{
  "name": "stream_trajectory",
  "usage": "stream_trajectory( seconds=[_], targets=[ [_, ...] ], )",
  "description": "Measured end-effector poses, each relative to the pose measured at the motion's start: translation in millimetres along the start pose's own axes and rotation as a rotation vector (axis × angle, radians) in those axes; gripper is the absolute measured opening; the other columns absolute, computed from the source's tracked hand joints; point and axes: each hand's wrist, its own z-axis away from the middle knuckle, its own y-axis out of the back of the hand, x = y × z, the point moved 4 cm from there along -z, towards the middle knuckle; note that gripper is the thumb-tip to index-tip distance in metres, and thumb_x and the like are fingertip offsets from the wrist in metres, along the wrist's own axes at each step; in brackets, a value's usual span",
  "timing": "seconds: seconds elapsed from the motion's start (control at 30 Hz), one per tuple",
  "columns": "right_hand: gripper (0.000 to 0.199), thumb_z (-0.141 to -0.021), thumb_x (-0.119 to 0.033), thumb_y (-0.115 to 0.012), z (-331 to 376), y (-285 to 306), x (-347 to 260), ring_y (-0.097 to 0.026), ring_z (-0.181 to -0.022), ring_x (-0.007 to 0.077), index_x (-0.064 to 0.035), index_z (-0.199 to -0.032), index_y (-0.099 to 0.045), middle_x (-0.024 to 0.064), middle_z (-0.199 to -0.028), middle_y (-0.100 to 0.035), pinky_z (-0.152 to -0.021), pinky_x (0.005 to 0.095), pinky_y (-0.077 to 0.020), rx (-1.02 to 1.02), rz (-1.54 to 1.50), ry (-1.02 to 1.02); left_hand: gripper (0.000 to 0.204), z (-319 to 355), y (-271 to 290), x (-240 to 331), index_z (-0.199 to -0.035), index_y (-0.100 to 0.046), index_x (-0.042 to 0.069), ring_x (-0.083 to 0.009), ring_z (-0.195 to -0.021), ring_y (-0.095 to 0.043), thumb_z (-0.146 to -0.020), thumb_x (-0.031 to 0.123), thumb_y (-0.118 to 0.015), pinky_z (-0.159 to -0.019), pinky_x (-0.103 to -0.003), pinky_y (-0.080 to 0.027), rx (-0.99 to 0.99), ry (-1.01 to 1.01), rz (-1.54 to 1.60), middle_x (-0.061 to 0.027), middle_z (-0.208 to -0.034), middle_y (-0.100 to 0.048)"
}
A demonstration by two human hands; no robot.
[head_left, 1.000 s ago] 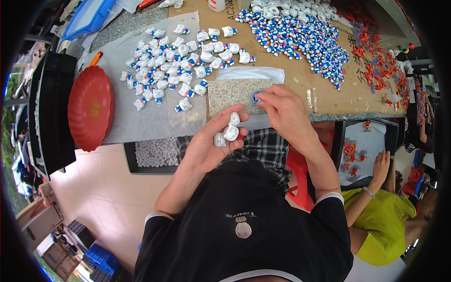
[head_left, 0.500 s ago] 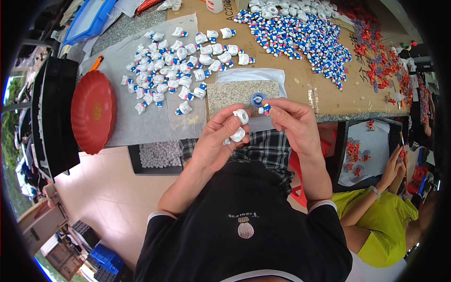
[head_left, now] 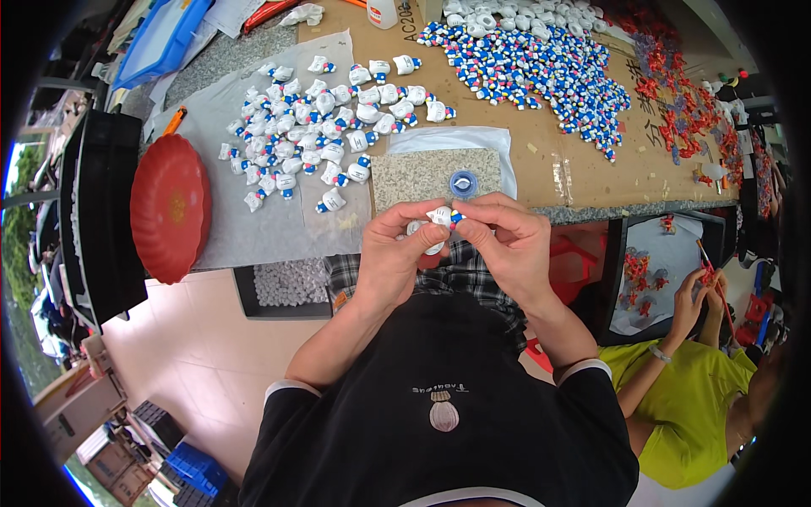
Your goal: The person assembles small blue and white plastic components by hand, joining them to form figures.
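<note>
Between my two hands, just off the table's near edge, a white figurine head [head_left: 438,215] meets a small blue figurine body [head_left: 457,218]. My left hand [head_left: 384,258] pinches the head between thumb and fingers, and more white pieces [head_left: 434,248] are tucked in its palm, partly hidden. The blue body is gripped by the thumb and fingertips of my right hand [head_left: 514,249] and touches the head. Beyond them a small round blue dish [head_left: 464,184] rests on a speckled stone slab [head_left: 405,179]. Figurines with heads and bodies joined [head_left: 296,135] lie on paper to the left.
Loose blue bodies [head_left: 541,72] are heaped at the back right, with white heads [head_left: 507,19] behind. A red scalloped dish [head_left: 169,211] sits at the left edge. Below the table is a tray of white pieces [head_left: 290,281]. To the right, a co-worker in yellow-green [head_left: 676,406] handles red pieces.
My right hand has moved left and brought the blue body against the white head. The two hands were apart before and now meet at the figurine.
</note>
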Motion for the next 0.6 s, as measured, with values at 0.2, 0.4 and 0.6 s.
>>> stream_trajectory(
  seconds=[0.2, 0.4, 0.6],
  targets=[
    [0.019, -0.081, 0.001, -0.063, -11.4, -4.6, 1.3, -0.060, -0.078, 0.0115, 0.0020, -0.100, -0.065, 0.0084, -0.087, -0.063, -0.070, 0.0224, -0.0475, -0.012, -0.017, 0.047, 0.023, -8.4, -1.3, 15.6, -0.103, -0.061, -0.001, -0.0122, -0.071, -0.059, -0.080, -0.003, -0.063, -0.059, -0.023, -0.051, -0.005, -0.140, -0.049, -0.0076, -0.090, -0.062],
    [0.031, -0.080, -0.008, -0.067, -36.7, -8.1, 7.4, -0.055, -0.072, 0.0071, -0.0005, -0.109, -0.059, 0.0027, -0.084, -0.062, -0.065, 0.0221, -0.0451, -0.023, -0.117, -0.083, 0.027, -30.7, 16.5, 62.7, -0.105, -0.063, -0.001, -0.0096, -0.076, -0.057, -0.078, 0.001, -0.066, -0.060, -0.024, -0.049, 0.134, -0.318, -0.552, -0.0064, -0.085, -0.062],
    [0.021, -0.078, -0.010, -0.066, -65.8, 63.3, 19.1, -0.056, -0.069, 0.0091, -0.0015, -0.097, -0.065, 0.0052, -0.083, -0.063, -0.062, 0.0237, -0.0443, 0.207, 0.374, -0.029, 0.039, -46.1, 58.8, 125.7, -0.113, -0.060, 0.001, -0.0086, -0.074, -0.056, -0.076, 0.008, -0.070, -0.056, -0.021, -0.048, 0.482, -0.583, -0.907, -0.0087, -0.085, -0.062]
  ],
)
